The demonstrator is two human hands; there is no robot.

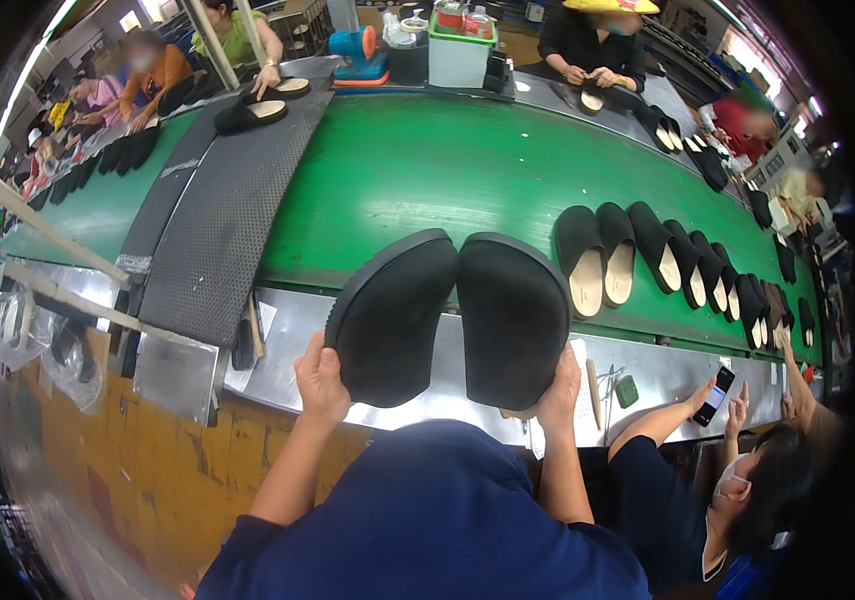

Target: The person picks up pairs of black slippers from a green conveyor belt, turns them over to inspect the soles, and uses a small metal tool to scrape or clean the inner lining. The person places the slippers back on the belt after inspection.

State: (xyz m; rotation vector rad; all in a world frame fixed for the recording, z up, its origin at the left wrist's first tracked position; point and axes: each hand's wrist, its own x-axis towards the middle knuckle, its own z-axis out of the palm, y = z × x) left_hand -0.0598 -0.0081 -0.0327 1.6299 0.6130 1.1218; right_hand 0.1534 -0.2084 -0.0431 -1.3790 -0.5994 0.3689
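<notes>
Head view: left clog [395, 320] and right clog [514, 320], just apart, above bench [293, 340], rounded ends toward its far edge.
Left hand [323, 383]: gripping left clog's outer side.
Right hand [560, 390]: gripping right clog's outer side.
Belt [398, 170]: along bench's far edge.
Clog row [690, 262]: on belt, by its near edge.
Phone [715, 396]: in co-worker's hand [698, 396].

No words or numbers can be read. The pale insole [586, 284] of the leftmost slipper [578, 232] in the row on the green belt [418, 190] bears a small mark, too small to make out. A white sheet [585, 402] on the metal counter [670, 376] seems finely printed, and the lit phone [715, 396] screen is illegible.
</notes>
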